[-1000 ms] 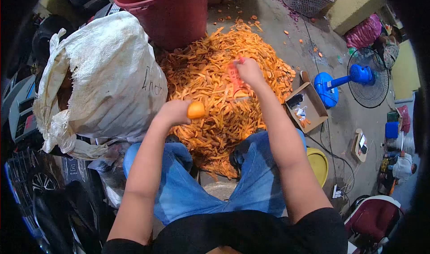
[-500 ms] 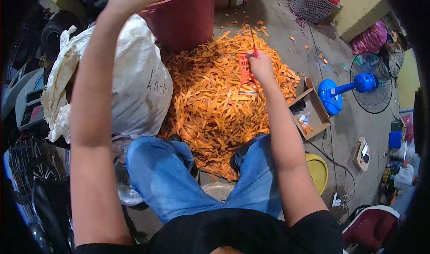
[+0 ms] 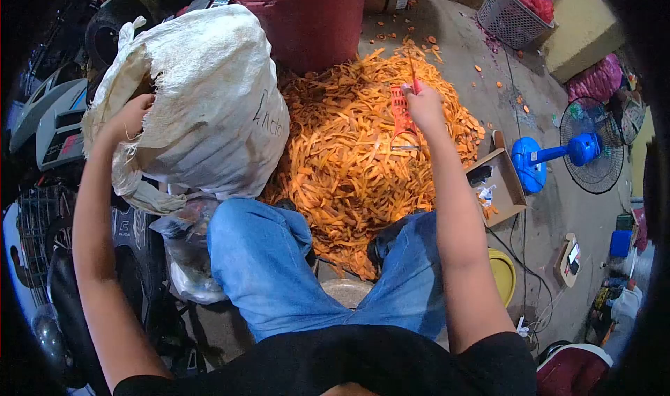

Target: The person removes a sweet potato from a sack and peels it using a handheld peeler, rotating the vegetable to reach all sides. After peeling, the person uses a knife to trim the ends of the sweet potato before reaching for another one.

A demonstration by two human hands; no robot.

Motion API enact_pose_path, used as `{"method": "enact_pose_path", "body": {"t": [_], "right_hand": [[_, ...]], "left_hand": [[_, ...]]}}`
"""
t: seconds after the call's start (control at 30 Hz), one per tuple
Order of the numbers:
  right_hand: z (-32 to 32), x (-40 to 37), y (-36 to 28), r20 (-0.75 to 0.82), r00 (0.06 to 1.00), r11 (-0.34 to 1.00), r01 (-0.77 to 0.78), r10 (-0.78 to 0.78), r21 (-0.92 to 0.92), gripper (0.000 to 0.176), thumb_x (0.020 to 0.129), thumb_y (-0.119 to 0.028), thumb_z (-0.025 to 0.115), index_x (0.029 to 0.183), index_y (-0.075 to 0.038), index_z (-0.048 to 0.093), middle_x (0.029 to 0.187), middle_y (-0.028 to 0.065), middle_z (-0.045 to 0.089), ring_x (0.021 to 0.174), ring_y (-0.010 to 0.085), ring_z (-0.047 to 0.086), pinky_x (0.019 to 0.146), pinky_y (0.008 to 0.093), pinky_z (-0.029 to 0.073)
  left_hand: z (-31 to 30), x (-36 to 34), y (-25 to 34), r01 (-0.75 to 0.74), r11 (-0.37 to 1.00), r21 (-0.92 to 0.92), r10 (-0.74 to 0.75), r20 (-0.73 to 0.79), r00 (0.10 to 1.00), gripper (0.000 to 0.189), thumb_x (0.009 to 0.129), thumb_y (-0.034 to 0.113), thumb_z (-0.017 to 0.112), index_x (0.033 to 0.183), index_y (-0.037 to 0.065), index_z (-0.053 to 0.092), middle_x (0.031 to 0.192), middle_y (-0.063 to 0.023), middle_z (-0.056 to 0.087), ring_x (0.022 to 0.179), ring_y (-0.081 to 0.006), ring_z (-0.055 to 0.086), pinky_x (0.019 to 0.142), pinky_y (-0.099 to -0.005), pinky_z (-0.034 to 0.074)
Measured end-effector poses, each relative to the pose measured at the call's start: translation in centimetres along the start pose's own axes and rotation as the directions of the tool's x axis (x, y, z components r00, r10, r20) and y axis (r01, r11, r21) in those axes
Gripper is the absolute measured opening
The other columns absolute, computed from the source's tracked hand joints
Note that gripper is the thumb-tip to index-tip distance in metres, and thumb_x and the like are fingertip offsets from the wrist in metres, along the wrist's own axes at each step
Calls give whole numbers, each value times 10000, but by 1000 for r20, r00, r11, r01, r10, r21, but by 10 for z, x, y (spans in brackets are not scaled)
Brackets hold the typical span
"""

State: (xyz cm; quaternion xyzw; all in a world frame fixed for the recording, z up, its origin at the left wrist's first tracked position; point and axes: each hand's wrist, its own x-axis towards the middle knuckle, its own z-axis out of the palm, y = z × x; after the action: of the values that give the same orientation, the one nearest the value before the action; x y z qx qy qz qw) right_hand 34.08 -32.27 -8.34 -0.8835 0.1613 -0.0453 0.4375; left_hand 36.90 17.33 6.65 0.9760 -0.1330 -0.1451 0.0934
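My left hand [image 3: 132, 119] is at the torn mouth of a white woven sack [image 3: 209, 96], its fingers loosely bent and partly inside the opening. I see nothing held in it, though the fingertips are partly hidden. In my right hand [image 3: 424, 106] is a red peeler [image 3: 403, 113] with a slotted plastic body and a metal blade at its lower end. A thin pointed blade [image 3: 412, 64] sticks up from the same hand. Both are above a large heap of orange carrot peelings [image 3: 349, 165] on the floor between my feet.
Behind the heap stands a large dark red tub [image 3: 314, 29]. To the right are an open cardboard box [image 3: 504, 186], a blue fan [image 3: 558, 151], a yellow lid-like round [image 3: 501, 277] and cables. A grey basket [image 3: 513, 15] stands farther back. Motorbike parts [image 3: 66, 130] crowd the left.
My left hand has come down from above the red tub, where it held something orange, to the sack's mouth, and the orange thing is gone from it. My right hand still grips the peeler.
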Motion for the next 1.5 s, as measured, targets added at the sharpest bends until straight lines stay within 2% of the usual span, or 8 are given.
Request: {"method": "enact_pose_path", "body": {"t": [0.07,0.17,0.87,1.03,1.1,1.3,1.4,1.5], "right_hand": [[5,-3,-3,27,999,996,29,-27,-87,288,758,-311,485,805,-30,529,702,175,548,688,305,530,614,375,397],[9,-5,-6,44,998,984,56,-49,-169,289,756,-321,478,823,-44,528,748,186,548,742,323,522,645,395,393],[10,-12,-13,73,989,980,141,-132,-143,270,768,-277,474,799,-11,509,726,203,537,722,348,508,626,398,389],[10,-9,-7,59,989,983,144,-138,-112,263,768,-270,476,796,-11,510,717,196,537,711,343,507,620,388,389],[5,-14,-12,50,990,985,135,-130,-111,265,770,-271,475,795,-9,510,708,187,536,698,337,505,617,380,388],[8,-14,-11,36,988,982,156,-153,-106,273,769,-279,475,800,-10,510,711,188,536,699,336,506,622,388,387],[7,-14,-14,45,987,965,158,-152,-210,274,768,-280,473,803,-11,510,722,194,539,711,340,511,629,401,389],[9,-16,-15,40,989,969,149,-144,-198,274,767,-279,473,809,-11,510,735,197,542,724,345,514,634,410,390]], "left_hand": [[21,0,-19,-161,957,-240,123,-163,979,319,757,186,452,990,-29,492,865,-119,560,762,-181,519,715,-269,388],[44,6,-26,-135,927,-351,67,-199,978,319,758,186,454,990,-29,491,865,-117,561,760,-180,519,713,-269,389],[57,69,-61,1,787,-616,-249,-317,915,324,759,189,467,995,-33,484,862,-107,563,745,-179,518,702,-266,391],[23,46,-61,171,895,-411,-323,-334,885,324,762,210,496,994,-16,486,845,-75,567,701,-148,523,654,-262,404],[6,12,2,285,798,-532,-477,-267,837,301,761,225,518,978,17,500,827,-55,568,660,-114,525,612,-244,410],[-9,-23,-23,193,661,-725,-517,-254,818,296,744,247,538,940,26,512,782,-38,543,654,-79,505,578,-211,405],[-16,-40,-25,247,969,10,-232,-309,922,276,746,243,517,783,-29,543,709,-99,548,658,-140,532,570,-238,413],[-24,-33,8,533,846,10,-531,-57,845,277,747,232,506,735,-43,542,678,-91,546,617,-140,512,558,-251,407]]}}
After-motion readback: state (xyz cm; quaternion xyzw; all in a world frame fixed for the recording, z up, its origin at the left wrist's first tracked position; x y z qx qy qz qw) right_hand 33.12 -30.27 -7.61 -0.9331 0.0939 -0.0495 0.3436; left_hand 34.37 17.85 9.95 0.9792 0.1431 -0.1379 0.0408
